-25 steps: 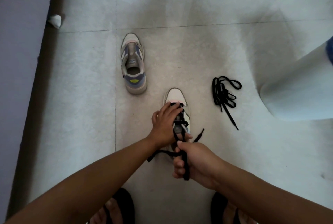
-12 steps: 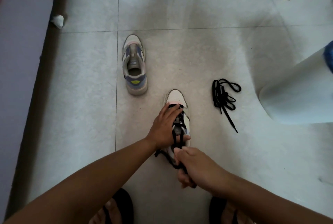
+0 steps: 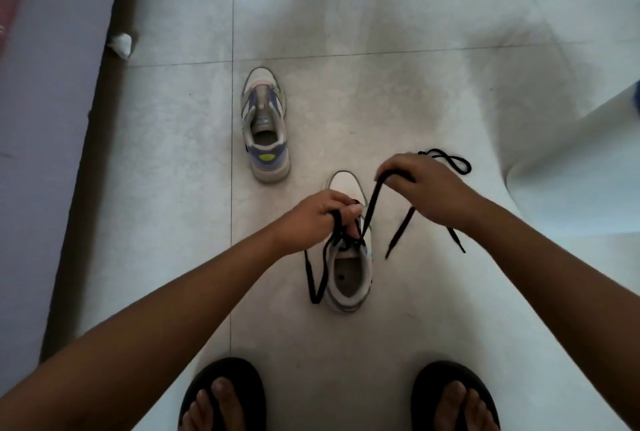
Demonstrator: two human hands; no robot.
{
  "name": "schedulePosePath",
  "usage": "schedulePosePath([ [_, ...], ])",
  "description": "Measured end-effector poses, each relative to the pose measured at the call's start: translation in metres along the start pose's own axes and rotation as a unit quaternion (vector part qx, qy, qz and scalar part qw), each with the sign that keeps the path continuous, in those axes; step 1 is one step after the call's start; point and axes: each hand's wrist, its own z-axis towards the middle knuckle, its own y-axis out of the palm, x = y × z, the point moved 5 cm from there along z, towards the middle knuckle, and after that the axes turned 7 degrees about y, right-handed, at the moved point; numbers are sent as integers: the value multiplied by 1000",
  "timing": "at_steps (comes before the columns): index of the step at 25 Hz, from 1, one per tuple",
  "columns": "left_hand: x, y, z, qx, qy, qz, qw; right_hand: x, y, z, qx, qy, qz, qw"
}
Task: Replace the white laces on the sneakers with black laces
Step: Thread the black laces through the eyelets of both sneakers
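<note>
- Now the near sneaker (image 3: 349,274) sits on the tiled floor (image 3: 381,101) between the person's arms, a black lace (image 3: 369,212) partly threaded through it.
- Left hand (image 3: 311,219) pinches one lace end at the eyelets; right hand (image 3: 420,188) grips the other end, raised towards the toe.
- Soft, limp and light, that lace will likely sag wherever it isn't held — best taken near its stiff tip.
- Far sneaker (image 3: 265,125) stands laceless; a spare black lace (image 3: 450,162) lies just beyond the right hand.
</note>
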Motion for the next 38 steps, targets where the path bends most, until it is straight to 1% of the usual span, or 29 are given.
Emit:
schedulePosePath([
  [2, 9, 11, 5, -45, -24, -52, 997, -5, 11, 8, 63, -54, -87, 993],
  [4, 20, 8, 16, 21, -43, -171, 984, 10, 10, 12, 103, -11, -125, 987],
  [5, 25, -1, 22, 80, -44, -228, 969, 22, 11, 11, 83, 38, -100, 991],
  [7, 39, -22, 36, 146, -39, -265, 952, 37, 29, 1, -43, 99, 42, 993],
  [8, 47, -30, 42, 148, -35, -261, 953, 33, 45, -7, -122, 100, 111, 981],
  [9, 54, -35, 47, 138, -33, -253, 957, 25, 59, -13, -165, 85, 147, 971],
  [10, 59, -36, 50, 128, -37, -247, 960, 20, 69, -16, -167, 63, 163, 970],
  [12, 66, -35, 53, 131, -60, -236, 961, 15, 74, -12, -74, 30, 133, 988],
  [13, 67, -35, 53, 140, -77, -222, 962, 15, 73, -10, -30, 36, 113, 992],
  [14, 66, -37, 53, 147, -94, -205, 963, 18, 75, -10, -15, 55, 130, 990],
  [15, 65, -41, 54, 152, -106, -188, 964, 22, 78, -10, -23, 90, 197, 976],
  [16, 62, -47, 54, 156, -118, -182, 964, 25, 84, -12, -44, 140, 300, 942],
  [17, 61, -52, 53, 156, -127, -187, 962, 25, 90, -15, -67, 192, 407, 890],
  [18, 62, -55, 51, 154, -132, -210, 956, 24, 94, -16, -75, 222, 475, 848],
  [19, 65, -58, 51, 156, -134, -231, 951, 22, 94, -16, -77, 229, 494, 835],
  [20, 69, -59, 52, 166, -137, -226, 950, 20, 93, -15, -80, 218, 472, 850],
  [23, 85, -57, 63, 224, -154, -120, 955, 1, 91, -13, -112, 94, 249, 957],
  [25, 95, -53, 72, 228, -140, -76, 960, -7, 98, -13, -123, 55, 157, 978],
  [26, 97, -51, 76, 205, -127, -36, 970, -8, 99, -12, -125, 66, 158, 977],
  [27, 97, -50, 77, 156, -127, 54, 978, -8, 99, -11, -132, 86, 175, 972],
  [28, 95, -49, 75, 86, -146, 185, 968, -4, 98, -9, -145, 113, 202, 962],
  [29, 88, -50, 70, 19, -175, 314, 933, 1, 97, -9, -162, 142, 235, 948],
  [30, 80, -55, 65, -29, -203, 396, 895, 6, 96, -9, -180, 174, 274, 929],
  [31, 70, -64, 61, -52, -224, 422, 877, 12, 96, -10, -193, 207, 322, 903],
  [32, 62, -72, 56, -62, -233, 406, 881, 19, 97, -12, -201, 243, 381, 869],
  [35, 35, -93, 35, -29, -253, 245, 935, 32, 102, -16, -192, 319, 557, 743],
  [36, 24, -95, 23, -42, -272, 243, 930, 34, 103, -17, -184, 326, 586, 719],
  [37, 13, -94, 8, -88, -293, 290, 907, 36, 103, -17, -180, 327, 598, 709],
  [38, 3, -87, -10, -158, -318, 343, 870, 37, 104, -17, -177, 324, 600, 710],
])
